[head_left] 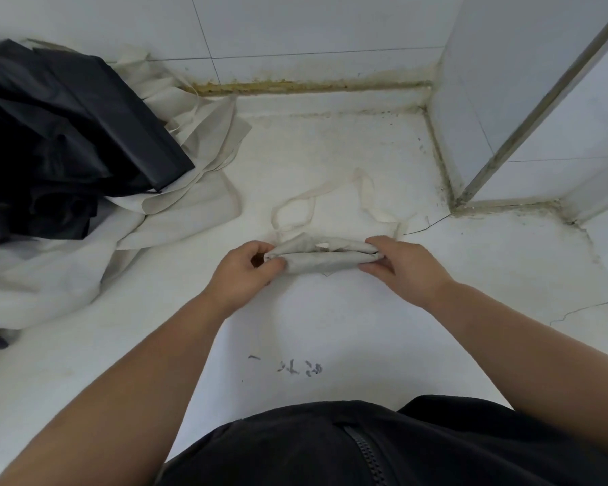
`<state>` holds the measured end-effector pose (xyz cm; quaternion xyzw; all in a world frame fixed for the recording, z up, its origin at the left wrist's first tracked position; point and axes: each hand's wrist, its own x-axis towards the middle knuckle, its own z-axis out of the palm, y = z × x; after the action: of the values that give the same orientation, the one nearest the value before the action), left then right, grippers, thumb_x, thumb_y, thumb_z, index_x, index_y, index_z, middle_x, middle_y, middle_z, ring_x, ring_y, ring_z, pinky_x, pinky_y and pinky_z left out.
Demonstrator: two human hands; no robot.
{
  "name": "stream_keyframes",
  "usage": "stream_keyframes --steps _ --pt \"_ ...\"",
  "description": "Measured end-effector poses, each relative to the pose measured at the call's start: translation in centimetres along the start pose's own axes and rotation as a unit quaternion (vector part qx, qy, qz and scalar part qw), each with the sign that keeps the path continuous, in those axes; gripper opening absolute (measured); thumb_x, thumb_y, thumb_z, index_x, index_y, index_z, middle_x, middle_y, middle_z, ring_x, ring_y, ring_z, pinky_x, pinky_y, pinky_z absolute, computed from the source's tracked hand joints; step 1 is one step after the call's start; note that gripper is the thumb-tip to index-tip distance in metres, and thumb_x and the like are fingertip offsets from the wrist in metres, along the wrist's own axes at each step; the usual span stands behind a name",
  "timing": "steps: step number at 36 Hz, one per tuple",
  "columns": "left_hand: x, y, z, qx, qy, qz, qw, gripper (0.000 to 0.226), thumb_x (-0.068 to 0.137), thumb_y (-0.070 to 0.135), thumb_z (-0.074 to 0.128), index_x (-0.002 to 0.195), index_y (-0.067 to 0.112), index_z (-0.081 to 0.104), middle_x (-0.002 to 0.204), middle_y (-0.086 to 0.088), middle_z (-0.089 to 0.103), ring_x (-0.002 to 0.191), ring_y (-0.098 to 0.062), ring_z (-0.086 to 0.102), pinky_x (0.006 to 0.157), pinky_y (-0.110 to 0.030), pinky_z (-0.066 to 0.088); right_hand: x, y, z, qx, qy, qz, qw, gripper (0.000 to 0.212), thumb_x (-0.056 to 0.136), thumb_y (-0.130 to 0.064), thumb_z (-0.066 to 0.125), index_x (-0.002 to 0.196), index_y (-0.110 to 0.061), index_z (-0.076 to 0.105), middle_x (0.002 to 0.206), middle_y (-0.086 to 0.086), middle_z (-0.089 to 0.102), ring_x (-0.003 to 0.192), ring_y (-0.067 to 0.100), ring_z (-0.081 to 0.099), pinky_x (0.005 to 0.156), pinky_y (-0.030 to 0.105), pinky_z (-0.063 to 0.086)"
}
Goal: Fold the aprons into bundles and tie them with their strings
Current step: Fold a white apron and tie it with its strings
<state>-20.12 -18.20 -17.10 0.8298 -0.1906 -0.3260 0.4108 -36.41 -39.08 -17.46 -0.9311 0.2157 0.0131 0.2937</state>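
Beige apron [322,258] sits rolled into a tight bundle on the white desk [365,345], mid-frame; the left hand [239,271] pinches one end and the right hand [401,264] grips the other; its strings [330,201] trail loose behind it. Folding looks done, tying not yet begun; next, I judge, one hand must pin the apron while the other gathers the strings and winds them round.
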Motion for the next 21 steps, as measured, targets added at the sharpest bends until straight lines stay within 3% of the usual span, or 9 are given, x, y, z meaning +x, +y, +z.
stream_keyframes --steps 3,5,7,12,21 --pt "-0.4 -0.4 0.3 0.012 -0.019 -0.002 1.0 0.026 0.077 0.036 0.077 0.098 0.03 0.062 0.093 0.012 0.066 0.085 -0.008 0.062 0.078 -0.026 0.05 0.2 -0.2 0.1 0.091 0.015 0.069 0.993 0.031 0.087 -0.035 0.065 0.104 -0.01 0.06 0.079 0.003 0.063 0.077 0.019 0.058 0.069 0.027 0.046" --pt "-0.7 -0.3 0.7 0.035 -0.006 0.007 0.999 0.033 0.073 0.035 0.08 0.098 0.032 0.059 0.095 0.014 0.065 0.088 -0.007 0.062 0.075 -0.022 0.049 0.3 -0.4 0.1 0.1 0.026 0.107 0.989 0.033 0.085 -0.039 0.066 0.084 -0.008 0.055 0.063 0.0 0.05 0.062 0.016 0.047 0.053 0.017 0.035" --pt "-0.8 0.0 1.1 0.029 0.036 0.003 0.999 0.035 0.073 0.039 0.079 0.099 0.027 0.059 0.096 0.011 0.065 0.089 -0.012 0.062 0.077 -0.028 0.052 0.4 -0.8 0.0 0.116 0.035 0.137 0.983 0.041 0.085 -0.041 0.065 0.068 -0.011 0.043 0.059 -0.004 0.039 0.056 0.012 0.037 0.05 0.018 0.032" --pt "-0.9 1.7 2.2 -0.017 0.126 -0.062 0.99 0.047 0.07 0.049 0.077 0.101 0.022 0.053 0.095 0.013 0.059 0.092 -0.014 0.059 0.079 -0.032 0.05 0.9 -2.3 -0.1 0.146 0.025 0.172 0.974 0.037 0.083 -0.049 0.064 0.083 -0.014 0.056 0.08 -0.006 0.055 0.074 0.01 0.051 0.055 0.014 0.034" --pt "-1.3 3.3 3.5 0.057 0.173 -0.125 0.975 0.063 0.063 0.057 0.077 0.101 0.014 0.049 0.091 0.007 0.054 0.085 -0.016 0.053 0.065 -0.024 0.04 0.5 -5.0 -0.5 0.15 0.04 0.19 0.969 0.041 0.081 -0.05 0.065 0.068 -0.016 0.045 0.069 -0.005 0.048 0.06 0.007 0.044 0.05 0.023 0.031"
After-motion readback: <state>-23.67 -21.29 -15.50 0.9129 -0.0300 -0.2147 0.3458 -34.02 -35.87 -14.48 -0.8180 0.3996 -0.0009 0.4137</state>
